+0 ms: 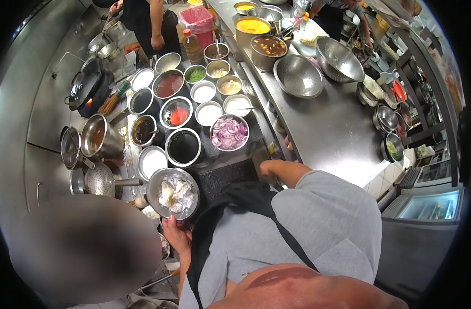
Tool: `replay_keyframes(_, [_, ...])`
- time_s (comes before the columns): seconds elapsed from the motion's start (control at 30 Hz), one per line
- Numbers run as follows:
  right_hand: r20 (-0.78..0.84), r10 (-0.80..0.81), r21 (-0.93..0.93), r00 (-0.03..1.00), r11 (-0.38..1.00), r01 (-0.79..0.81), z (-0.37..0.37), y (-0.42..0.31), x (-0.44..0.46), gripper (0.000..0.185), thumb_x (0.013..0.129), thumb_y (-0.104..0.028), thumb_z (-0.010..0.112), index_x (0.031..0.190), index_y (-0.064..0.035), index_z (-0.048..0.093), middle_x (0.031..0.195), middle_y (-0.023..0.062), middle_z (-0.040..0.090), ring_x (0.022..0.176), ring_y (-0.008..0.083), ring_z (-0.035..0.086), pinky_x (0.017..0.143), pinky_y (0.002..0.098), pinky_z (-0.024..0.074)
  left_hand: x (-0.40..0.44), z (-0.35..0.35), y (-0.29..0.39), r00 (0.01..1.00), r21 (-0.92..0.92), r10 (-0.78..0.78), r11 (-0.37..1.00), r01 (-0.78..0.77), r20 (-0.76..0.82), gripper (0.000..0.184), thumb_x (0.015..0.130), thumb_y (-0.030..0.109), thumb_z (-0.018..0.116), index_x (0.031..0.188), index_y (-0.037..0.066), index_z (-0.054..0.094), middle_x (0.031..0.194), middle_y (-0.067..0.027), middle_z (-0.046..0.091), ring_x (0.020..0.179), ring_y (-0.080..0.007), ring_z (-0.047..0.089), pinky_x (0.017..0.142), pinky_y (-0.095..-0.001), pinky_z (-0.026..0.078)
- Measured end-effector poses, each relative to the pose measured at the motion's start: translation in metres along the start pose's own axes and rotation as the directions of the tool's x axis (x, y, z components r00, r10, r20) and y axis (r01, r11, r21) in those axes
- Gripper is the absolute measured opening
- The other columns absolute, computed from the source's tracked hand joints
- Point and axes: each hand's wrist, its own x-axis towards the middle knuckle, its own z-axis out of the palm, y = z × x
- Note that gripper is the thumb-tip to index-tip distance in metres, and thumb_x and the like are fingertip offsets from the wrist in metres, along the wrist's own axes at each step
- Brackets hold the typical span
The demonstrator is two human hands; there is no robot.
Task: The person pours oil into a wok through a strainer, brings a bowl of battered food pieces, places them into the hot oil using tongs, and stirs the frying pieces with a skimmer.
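My left hand (177, 235) grips the near rim of a metal mixing bowl (194, 198), with the thumb and fingers at its edge. In the bowl lie pale pieces coated in white powder (176, 192). Of my right arm (288, 171) only a bare stretch below the grey sleeve shows; the hand itself is hidden. Just beyond the bowl are a container of white powder or liquid (153, 161), a pot of dark liquid (183, 147) and a bowl of sliced red onion (229, 133).
To the left stand a perforated ladle (100, 179), a stockpot (97, 135) and a wok (87, 85) over flame. A steel counter (333, 123) on the right carries colanders (298, 76) and a soup pot (269, 47). Another person (148, 23) stands at the far end; a blurred patch covers the lower left.
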Motion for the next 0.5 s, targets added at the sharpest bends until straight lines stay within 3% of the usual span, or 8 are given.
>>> replay_keyframes(0.07, [0.387,0.146,0.111,0.91,0.973,-0.204,0.009,0.01,-0.009,0.026,0.086,-0.015,0.051,0.089,0.0018,0.071,0.087,0.0131,0.071,0.071,0.0285,0.068,0.065,0.0403,0.0553,0.002,0.004,0.004,0.998,0.052,0.05,0.997,-0.051,0.025,0.023,0.096,0.014,0.05,0.114,0.001,0.05,0.111,-0.0131,0.06,0.101,-0.021,0.06,0.087,-0.0343,0.048])
replay_keyframes(0.13, [0.275,0.102,0.187,0.956,0.97,-0.157,-0.032,-0.025,-0.069,0.014,0.076,-0.017,0.063,0.077,-0.0036,0.068,0.075,0.0106,0.064,0.065,0.0278,0.06,0.06,0.0412,0.0487,0.001,0.013,0.016,0.999,-0.15,-0.03,0.988,0.024,-0.041,0.02,0.096,0.014,0.051,0.111,0.002,0.05,0.108,-0.0125,0.061,0.098,-0.02,0.06,0.084,-0.0337,0.048])
replay_keyframes(0.17, [0.217,0.079,0.22,0.973,0.967,-0.127,-0.062,-0.053,-0.11,0.012,0.072,-0.018,0.069,0.071,-0.0063,0.067,0.069,0.0094,0.06,0.061,0.0275,0.057,0.057,0.0417,0.0454,0.003,0.01,0.012,0.999,-0.153,-0.029,0.988,0.022,-0.044,0.02,0.096,0.014,0.051,0.111,0.002,0.05,0.108,-0.0125,0.061,0.098,-0.02,0.06,0.084,-0.0337,0.048])
replay_keyframes(0.23, [0.25,0.012,0.171,0.968,0.984,-0.056,-0.041,-0.048,-0.102,0.009,0.072,-0.012,0.065,0.074,-0.0037,0.067,0.068,0.0097,0.061,0.06,0.0253,0.059,0.055,0.0407,0.0475,0.003,-0.002,-0.003,0.992,0.121,0.122,0.985,-0.124,0.018,0.017,0.095,0.014,0.051,0.107,0.002,0.05,0.103,-0.0113,0.06,0.093,-0.0187,0.06,0.08,-0.0324,0.048])
replay_keyframes(0.27, [0.287,-0.05,0.124,0.957,0.992,0.015,-0.037,-0.048,-0.1,0.01,0.072,-0.006,0.06,0.077,-0.0012,0.068,0.067,0.0101,0.062,0.059,0.023,0.061,0.053,0.0396,0.0496,0.004,-0.003,-0.005,0.993,0.122,0.122,0.985,-0.122,0.01,0.017,0.095,0.014,0.051,0.107,0.002,0.05,0.103,-0.0113,0.06,0.093,-0.0187,0.06,0.08,-0.0324,0.048])
replay_keyframes(0.33, [0.288,-0.07,0.081,0.955,0.995,0.049,-0.035,-0.048,-0.099,0.009,0.071,-0.007,0.062,0.075,-0.0022,0.068,0.066,0.0094,0.062,0.058,0.0232,0.061,0.052,0.0397,0.0489,0.003,-0.002,-0.003,0.995,-0.01,0.094,0.995,-0.095,-0.014,0.015,0.095,0.014,0.051,0.105,0.003,0.05,0.098,-0.0098,0.06,0.089,-0.0177,0.059,0.078,-0.032,0.048])
replay_keyframes(0.43, [0.228,-0.095,0.031,0.969,0.995,0.091,-0.044,-0.052,-0.099,0.007,0.068,-0.008,0.064,0.073,-0.0038,0.068,0.066,0.0085,0.062,0.057,0.0234,0.06,0.052,0.0399,0.0478,-0.001,0.008,0.013,0.998,-0.069,0.03,0.997,-0.034,-0.054,0.015,0.095,0.015,0.051,0.104,0.003,0.05,0.095,-0.0087,0.059,0.086,-0.0169,0.058,0.077,-0.0313,0.048])
replay_keyframes(0.5, [0.18,-0.126,-0.001,0.976,0.992,0.128,-0.048,-0.054,-0.094,0.007,0.067,-0.009,0.066,0.072,-0.0049,0.068,0.065,0.0078,0.061,0.056,0.0235,0.059,0.052,0.04,0.0472,0.0,0.002,0.007,0.998,-0.007,0.028,1.0,-0.028,-0.052,0.016,0.095,0.015,0.051,0.105,0.003,0.05,0.097,-0.0092,0.059,0.087,-0.0175,0.059,0.078,-0.0318,0.048])
